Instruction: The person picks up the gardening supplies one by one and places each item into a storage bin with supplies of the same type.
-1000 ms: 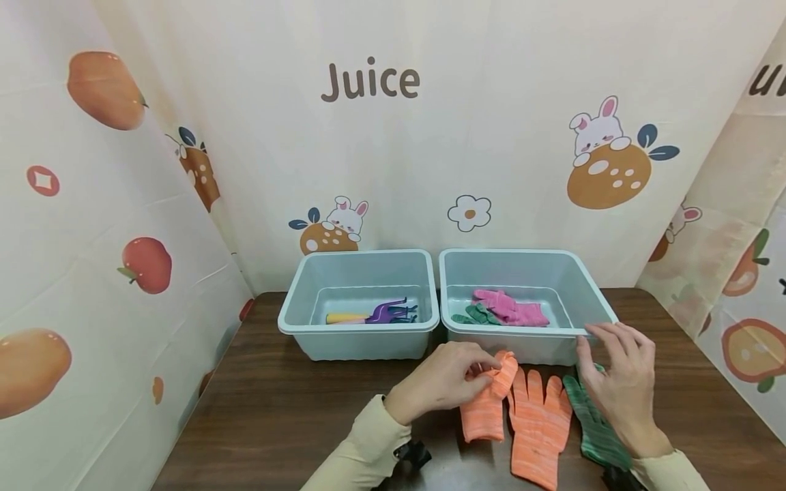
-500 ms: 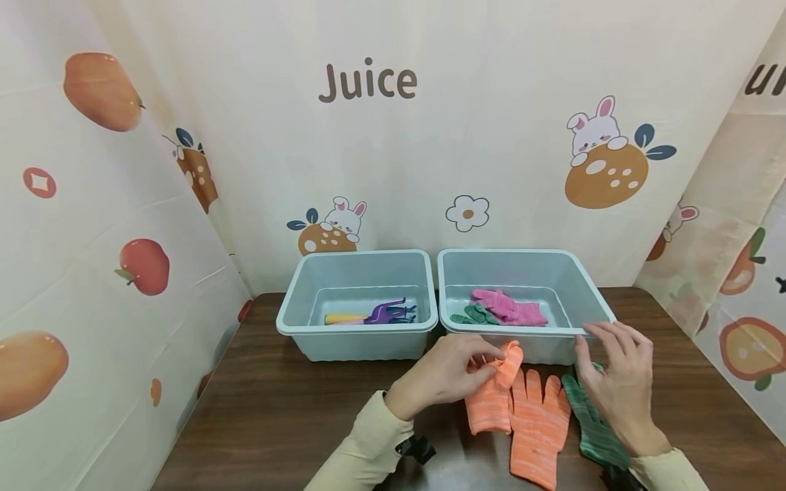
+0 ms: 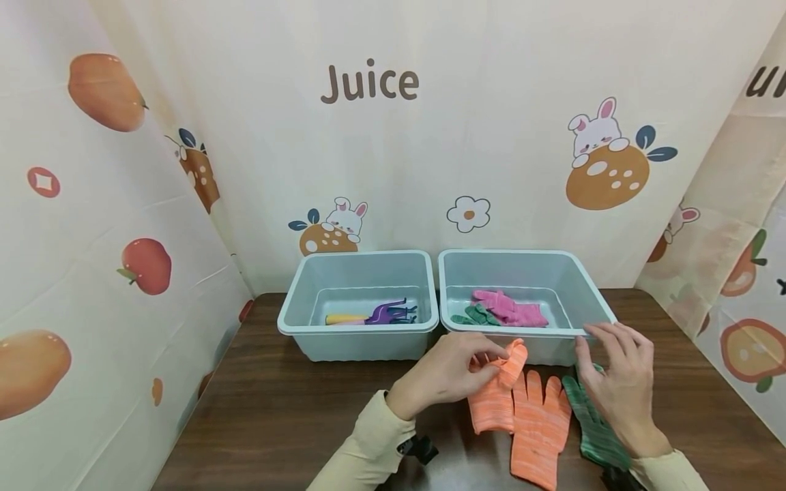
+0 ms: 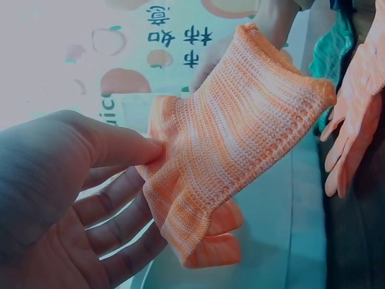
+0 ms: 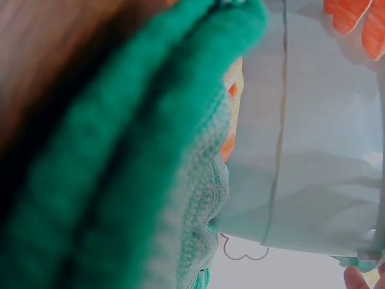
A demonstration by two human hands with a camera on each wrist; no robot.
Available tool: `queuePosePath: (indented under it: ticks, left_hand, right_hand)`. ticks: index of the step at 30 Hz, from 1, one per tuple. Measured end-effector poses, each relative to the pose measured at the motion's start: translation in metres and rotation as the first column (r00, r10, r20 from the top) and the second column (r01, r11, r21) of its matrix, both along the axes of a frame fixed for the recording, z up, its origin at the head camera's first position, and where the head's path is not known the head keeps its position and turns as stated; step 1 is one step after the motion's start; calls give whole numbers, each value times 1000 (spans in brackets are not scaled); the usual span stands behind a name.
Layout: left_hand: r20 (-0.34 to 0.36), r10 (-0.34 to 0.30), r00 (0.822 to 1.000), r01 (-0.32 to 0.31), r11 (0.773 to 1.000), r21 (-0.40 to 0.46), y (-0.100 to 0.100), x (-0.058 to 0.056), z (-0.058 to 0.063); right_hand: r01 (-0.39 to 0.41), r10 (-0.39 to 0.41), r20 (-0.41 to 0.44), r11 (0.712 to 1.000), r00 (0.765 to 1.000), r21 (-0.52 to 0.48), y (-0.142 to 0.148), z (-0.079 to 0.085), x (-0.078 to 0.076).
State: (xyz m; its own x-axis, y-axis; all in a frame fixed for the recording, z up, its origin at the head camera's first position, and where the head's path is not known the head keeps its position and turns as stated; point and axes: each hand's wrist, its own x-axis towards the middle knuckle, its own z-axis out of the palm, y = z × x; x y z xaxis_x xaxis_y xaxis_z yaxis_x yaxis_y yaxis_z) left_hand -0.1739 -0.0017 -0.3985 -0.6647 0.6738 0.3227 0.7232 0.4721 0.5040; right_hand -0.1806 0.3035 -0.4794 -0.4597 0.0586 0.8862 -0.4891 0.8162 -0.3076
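Observation:
My left hand [image 3: 451,372] pinches an orange knit glove [image 4: 234,126] between thumb and fingers. In the left wrist view its cuff hangs free to the upper right and folded finger parts show below. The glove is raised at the front of the right light-blue bin [image 3: 522,332]. My right hand [image 3: 623,382] grips that bin's front right rim, fingers over the edge and thumb against the front. Beneath this hand lies a green glove [image 3: 592,423], partly hidden; it fills much of the right wrist view. A second orange glove [image 3: 540,429] lies flat between the hands.
Inside the right bin are a pink glove [image 3: 510,309] and a green glove [image 3: 482,314]. A left light-blue bin [image 3: 359,329] holds a purple hand rake [image 3: 387,312] with a yellow handle. Both bins stand against a printed curtain [image 3: 393,150] on the wooden table [image 3: 276,416].
The left hand has lifted the pinched orange glove slightly and shifted it to the right, toward the bin's front. The right hand stays at the rim.

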Motion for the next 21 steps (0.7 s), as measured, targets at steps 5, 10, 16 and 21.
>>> queuePosePath:
  ticks: [5,10,16,21]
  left_hand:
    - [-11,-4,1000,4,1000,6,1,1,2]
    - [-17,-6,1000,6,1000,13,2,2,4]
    - [-16,0,1000,1,999,37,1,2,7]
    - [-15,-10,1000,11,998,70,0,3,9]
  right_hand:
    - [2,-2,0,1000,1000,4,1,0,0]
    - [-2,2,1,1000,1000,4,1,-1,0]
    - [-3,3,-2,1000,1000,4,1,-1,-1]
    - [0,0,-6,1000,1000,9,1,-1,-1]
